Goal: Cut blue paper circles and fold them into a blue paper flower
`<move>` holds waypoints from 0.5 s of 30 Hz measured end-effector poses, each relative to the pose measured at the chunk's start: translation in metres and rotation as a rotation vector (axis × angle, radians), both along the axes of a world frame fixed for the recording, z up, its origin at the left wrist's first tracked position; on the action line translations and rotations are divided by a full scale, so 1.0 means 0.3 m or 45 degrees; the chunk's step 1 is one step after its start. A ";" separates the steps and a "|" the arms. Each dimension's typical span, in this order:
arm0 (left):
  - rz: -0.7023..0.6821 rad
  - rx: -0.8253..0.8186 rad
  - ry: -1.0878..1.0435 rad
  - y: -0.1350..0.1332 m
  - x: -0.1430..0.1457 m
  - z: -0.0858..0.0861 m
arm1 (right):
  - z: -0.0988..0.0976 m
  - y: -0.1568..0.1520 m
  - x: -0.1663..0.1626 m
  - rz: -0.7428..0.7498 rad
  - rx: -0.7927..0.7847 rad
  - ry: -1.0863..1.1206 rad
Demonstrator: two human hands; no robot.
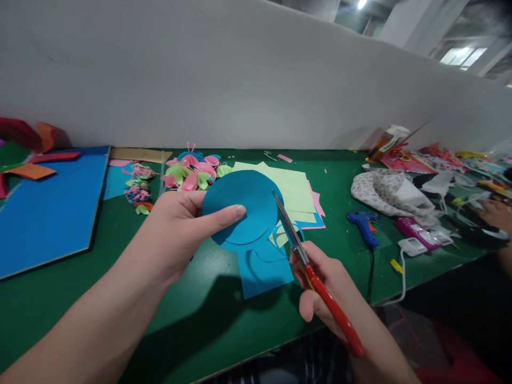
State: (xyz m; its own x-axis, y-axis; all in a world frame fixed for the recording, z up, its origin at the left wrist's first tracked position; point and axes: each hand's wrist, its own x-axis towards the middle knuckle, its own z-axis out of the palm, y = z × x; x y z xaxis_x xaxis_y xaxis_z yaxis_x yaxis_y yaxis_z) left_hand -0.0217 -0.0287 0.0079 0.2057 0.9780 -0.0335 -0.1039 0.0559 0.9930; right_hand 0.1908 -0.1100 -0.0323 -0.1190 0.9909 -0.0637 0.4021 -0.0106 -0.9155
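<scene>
Between the thumb and fingers of my left hand (188, 224) is a blue paper circle (244, 194); a second round edge shows just below it, so it looks like stacked circles. My right hand (324, 282) is closed around red-handled scissors (298, 248), whose blade tips reach the circle's right edge. Behind the blades hangs a thin curled blue paper strip (303, 234). Under the circle, a blue paper sheet (264, 277) with a curved cut lies on the green table. A stack of pale green paper (298, 192) sits behind, with pink and blue sheets beneath.
Pink and green paper flowers (196, 173) and a small multicoloured paper bundle (140, 184) are at the back left. A blue board (52, 208) lies far left. On the right are a blue glue gun (364, 224) with its cord, a patterned cloth (376, 192) and another person's hand (496, 213).
</scene>
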 end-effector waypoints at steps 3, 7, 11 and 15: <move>-0.017 -0.032 -0.003 0.006 -0.005 -0.006 | 0.003 0.000 0.004 -0.005 -0.002 -0.016; -0.013 -0.057 -0.011 0.005 -0.010 -0.010 | -0.002 0.000 0.007 0.009 -0.099 0.139; -0.044 -0.071 -0.019 -0.003 0.000 -0.002 | 0.004 -0.004 -0.002 0.030 -0.247 0.417; -0.072 -0.102 -0.013 -0.011 0.013 0.001 | 0.009 -0.011 -0.019 -0.032 -0.275 0.493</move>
State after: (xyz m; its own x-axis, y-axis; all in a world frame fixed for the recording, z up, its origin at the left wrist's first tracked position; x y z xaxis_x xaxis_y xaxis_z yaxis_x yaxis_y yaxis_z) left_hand -0.0176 -0.0319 0.0083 0.2610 0.9592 -0.1088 -0.1088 0.1412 0.9840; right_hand 0.1853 -0.1132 -0.0295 -0.1509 0.9625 -0.2253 0.0274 -0.2238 -0.9743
